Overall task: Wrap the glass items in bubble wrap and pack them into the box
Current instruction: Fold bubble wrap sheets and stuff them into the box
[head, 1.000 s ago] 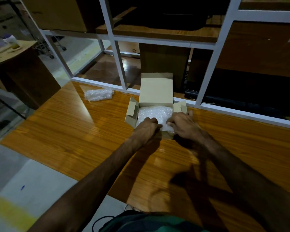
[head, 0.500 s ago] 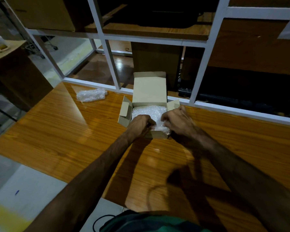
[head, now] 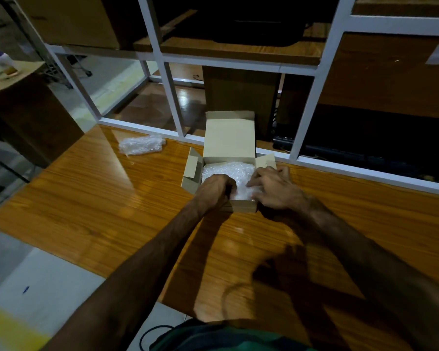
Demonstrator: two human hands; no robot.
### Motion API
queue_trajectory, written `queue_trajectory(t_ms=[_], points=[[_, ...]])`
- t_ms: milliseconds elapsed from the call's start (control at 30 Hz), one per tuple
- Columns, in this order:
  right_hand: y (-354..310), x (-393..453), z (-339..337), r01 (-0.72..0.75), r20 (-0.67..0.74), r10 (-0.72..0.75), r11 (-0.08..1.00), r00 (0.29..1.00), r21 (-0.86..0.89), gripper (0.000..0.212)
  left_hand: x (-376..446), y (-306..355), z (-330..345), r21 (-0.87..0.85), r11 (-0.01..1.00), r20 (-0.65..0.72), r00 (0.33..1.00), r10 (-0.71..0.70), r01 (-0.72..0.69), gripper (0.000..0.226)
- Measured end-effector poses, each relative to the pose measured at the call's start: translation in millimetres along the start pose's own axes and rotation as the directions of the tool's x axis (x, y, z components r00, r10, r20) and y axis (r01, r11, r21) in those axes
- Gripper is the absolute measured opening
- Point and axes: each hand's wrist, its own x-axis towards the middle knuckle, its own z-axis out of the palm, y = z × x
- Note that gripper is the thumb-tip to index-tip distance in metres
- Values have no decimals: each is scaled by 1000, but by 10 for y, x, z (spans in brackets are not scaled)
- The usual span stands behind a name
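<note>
1. The cardboard box (head: 230,148) is small, plain and tan, and stands on the glossy wood-grain table (head: 112,211). Its lid is up at the far side and its side flaps are splayed outward.
2. Inside the box, under both hands, lies a white, knobbly bubble-wrap bundle (head: 228,172) that fills the cavity. The glass within it cannot be made out.
3. The left hand (head: 214,190) is at the box's near-left corner, its fingers curled down into the wrap. Whether they pinch the film or only press it I cannot tell.
4. The right hand (head: 274,190) is at the near-right corner, just beside the left hand across a narrow strip of wrap. Its fingers are loosely spread and rest on the bundle and the box's right edge, with the right flap just beyond the fingertips.
5. Well left of and beyond the left hand, a second crumpled bubble-wrap piece (head: 141,145) lies on the table near its far edge.
6. Beyond the lid rises a white metal frame (head: 173,97) of square bars.
</note>
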Motion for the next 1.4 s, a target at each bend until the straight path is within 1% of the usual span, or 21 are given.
queue_trajectory(t_ms=[33, 67, 167, 200, 233, 300, 333, 433, 500, 567, 633, 733, 833, 900, 1033, 1133, 1167, 1267, 1333, 1400], points=[[21, -40, 4, 20, 41, -19, 999, 999, -32, 39, 4, -3, -13, 0, 1000, 5, 1000, -3, 3, 20], [48, -62, 19, 28, 38, -26, 999, 999, -42, 43, 11, -11, -24, -9, 1000, 5, 1000, -4, 4, 22], [12, -29, 12, -12, -66, 13, 1000, 998, 24, 29, 20, -20, -34, -10, 1000, 0, 1000, -9, 9, 22], [-25, 7, 1, -15, -83, 17, 1000, 996, 18, 26, 14, -12, -24, -2, 1000, -8, 1000, -14, 14, 21], [-61, 45, -4, -14, -87, 13, 1000, 996, -8, 23, 12, -8, 0, 2, 1000, -24, 1000, -17, 17, 28], [-112, 124, 0, -1, -69, -4, 997, 998, -71, 18, 7, -11, 50, -3, 1000, -43, 999, -17, 16, 54], [-127, 162, 8, 1, -52, -6, 995, 999, -96, 17, 7, -16, 66, -4, 1000, -47, 999, -14, 14, 63], [-189, 243, -5, -3, -10, 1, 989, 1000, -150, 11, 32, -22, 57, 45, 999, -31, 999, -7, 8, 68], [-213, 280, -21, -18, -15, 15, 987, 1000, -162, 5, 80, -49, 53, 54, 998, -6, 999, -36, 36, 75], [-219, 293, -35, -41, -9, 40, 985, 999, -169, 7, 115, -83, 66, 60, 995, 46, 996, -83, 80, 81], [-214, 296, -31, -68, -3, 69, 986, 998, -155, 15, 146, -114, 71, 37, 991, 101, 986, -132, 129, 81], [-216, 301, -31, -111, -27, 110, 991, 994, -79, 29, 235, -139, 67, 8, 983, 175, 968, -179, 181, 78], [-203, 313, -8, -133, -58, 131, 991, 990, -21, 27, 288, -134, 54, -5, 968, 228, 943, -242, 250, 81], [-200, 300, -13, -122, -61, 120, 992, 991, -25, 24, 284, -138, 54, 26, 971, 232, 944, -236, 236, 83], [-202, 265, 56, -74, -79, 67, 993, 995, -90, 13, 264, -151, 54, 121, 974, 228, 949, -217, 194, 82], [-219, 184, 117, -90, -118, 81, 993, 990, -77, 9, 208, -128, 23, 202, 968, 216, 957, -195, 152, 78], [-230, 144, 125, -94, -122, 83, 992, 989, -86, 10, 177, -111, 6, 225, 964, 210, 959, -189, 140, 78], [-312, 43, 78, -79, -52, 73, 990, 996, -120, 30, 106, -51, -13, 300, 949, 190, 969, -156, 94, 76], [-354, 5, 31, -70, -7, 70, 988, 998, -134, 30, 80, -10, -26, 381, 922, 166, 976, -142, 69, 76], [-366, -4, 26, -85, -7, 85, 980, 996, -180, 26, 62, -6, -45, 434, 900, 166, 978, -128, 44, 75]])
